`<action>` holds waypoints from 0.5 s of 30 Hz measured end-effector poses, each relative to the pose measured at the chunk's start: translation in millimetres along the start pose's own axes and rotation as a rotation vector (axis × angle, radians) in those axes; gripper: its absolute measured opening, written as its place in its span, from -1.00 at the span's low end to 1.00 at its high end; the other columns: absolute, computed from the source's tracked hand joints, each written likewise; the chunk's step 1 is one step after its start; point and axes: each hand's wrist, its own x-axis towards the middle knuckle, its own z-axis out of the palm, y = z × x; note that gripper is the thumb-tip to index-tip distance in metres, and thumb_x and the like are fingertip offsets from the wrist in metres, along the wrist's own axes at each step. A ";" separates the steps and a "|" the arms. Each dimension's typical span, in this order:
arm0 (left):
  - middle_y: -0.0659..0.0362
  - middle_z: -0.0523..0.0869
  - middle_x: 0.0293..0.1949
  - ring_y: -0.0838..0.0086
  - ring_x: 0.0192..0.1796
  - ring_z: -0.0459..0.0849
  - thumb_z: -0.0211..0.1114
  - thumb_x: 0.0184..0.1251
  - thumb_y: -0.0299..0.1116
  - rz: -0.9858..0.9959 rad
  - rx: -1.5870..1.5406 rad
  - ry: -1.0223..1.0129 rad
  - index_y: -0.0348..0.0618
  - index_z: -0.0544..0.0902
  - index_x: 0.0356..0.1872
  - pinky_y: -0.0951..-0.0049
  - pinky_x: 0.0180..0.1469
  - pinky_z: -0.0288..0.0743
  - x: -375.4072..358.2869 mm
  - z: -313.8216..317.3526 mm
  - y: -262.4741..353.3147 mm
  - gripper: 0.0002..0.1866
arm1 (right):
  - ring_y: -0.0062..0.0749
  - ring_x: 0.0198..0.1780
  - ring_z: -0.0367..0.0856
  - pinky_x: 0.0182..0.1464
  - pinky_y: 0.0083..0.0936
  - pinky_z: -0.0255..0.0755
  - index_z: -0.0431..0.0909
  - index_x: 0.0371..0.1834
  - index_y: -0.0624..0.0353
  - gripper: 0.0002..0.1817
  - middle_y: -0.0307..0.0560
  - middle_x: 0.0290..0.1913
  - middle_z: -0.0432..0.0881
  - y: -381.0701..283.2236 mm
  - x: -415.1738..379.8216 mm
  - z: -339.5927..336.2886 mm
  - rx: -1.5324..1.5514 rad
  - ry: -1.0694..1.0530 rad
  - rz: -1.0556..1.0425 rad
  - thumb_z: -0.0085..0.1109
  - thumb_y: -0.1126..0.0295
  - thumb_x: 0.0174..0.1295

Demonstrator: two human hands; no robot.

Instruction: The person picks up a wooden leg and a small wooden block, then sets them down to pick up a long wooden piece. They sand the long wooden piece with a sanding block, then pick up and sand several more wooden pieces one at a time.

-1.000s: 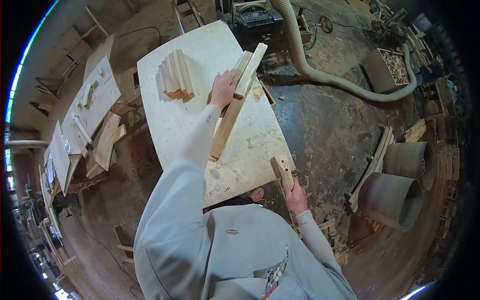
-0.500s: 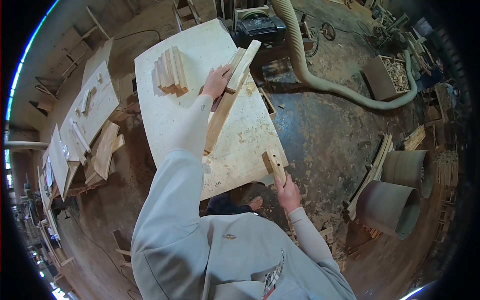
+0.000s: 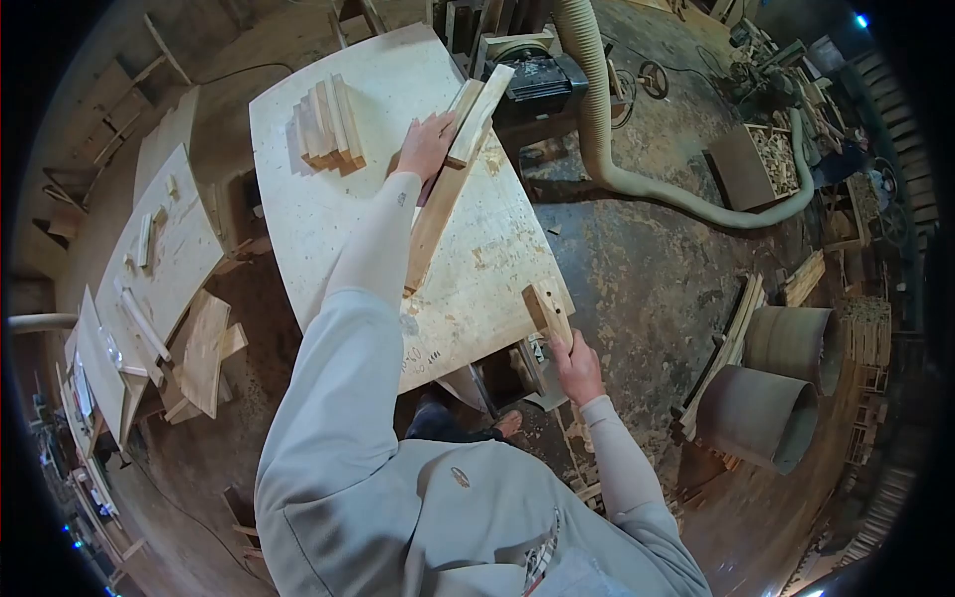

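My left hand reaches over the pale worktable, its fingers closed over the edge of a short wooden block. Beside that block, a light wooden strip lies along a long wooden beam, which runs diagonally across the tabletop. My right hand grips the lower end of a wooden piece with small dark holes. Its upper end overlaps the table's near right corner. To the left of my left hand sits a stack of short wooden pieces.
A machine with a motor stands beyond the table, next to a thick ribbed hose. On the right are an offcut box and large open cylinders. Another board table with wood pieces stands left.
The view has shifted slightly, and an open space under the table's near edge shows more. Both hands keep their holds, with the right hand's wooden piece still by the table corner.
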 end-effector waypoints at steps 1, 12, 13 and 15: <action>-0.17 0.74 0.45 -0.16 0.55 0.61 0.13 0.82 -0.13 0.000 -0.004 0.002 -0.07 0.68 0.52 -0.17 0.70 0.26 -1.3 0.9 -1.4 -0.53 | 0.50 0.03 0.80 0.06 0.20 0.63 0.61 0.26 0.31 -0.46 0.45 -0.09 0.83 3.0 0.8 0.8 -0.004 0.002 0.000 0.14 -0.05 0.71; -0.10 0.73 0.47 -0.08 0.54 0.61 0.08 0.82 -0.16 0.076 0.078 0.056 -0.08 0.65 0.52 -0.15 0.67 0.29 6.7 16.3 -16.6 -0.54 | 0.38 0.01 0.84 0.06 0.15 0.63 0.66 0.18 0.27 -0.48 0.35 -0.12 0.86 4.3 5.8 10.7 -0.006 0.044 0.011 0.13 -0.06 0.71; -0.10 0.73 0.47 -0.08 0.54 0.61 0.08 0.82 -0.16 0.078 0.078 0.057 -0.08 0.65 0.52 -0.15 0.67 0.29 3.5 18.6 -16.4 -0.54 | 0.38 0.01 0.84 0.06 0.15 0.63 0.66 0.18 0.27 -0.48 0.35 -0.12 0.86 2.7 2.4 8.2 -0.005 0.046 0.011 0.13 -0.06 0.71; -0.08 0.66 0.54 -0.07 0.59 0.54 0.10 0.80 -0.19 0.098 0.155 0.018 -0.15 0.63 0.52 -0.12 0.70 0.25 2.2 16.1 -15.9 -0.53 | 0.44 0.01 0.82 0.05 0.16 0.62 0.66 0.12 0.27 -0.48 0.37 -0.12 0.85 -5.9 -1.7 3.2 0.038 0.037 0.013 0.14 -0.07 0.71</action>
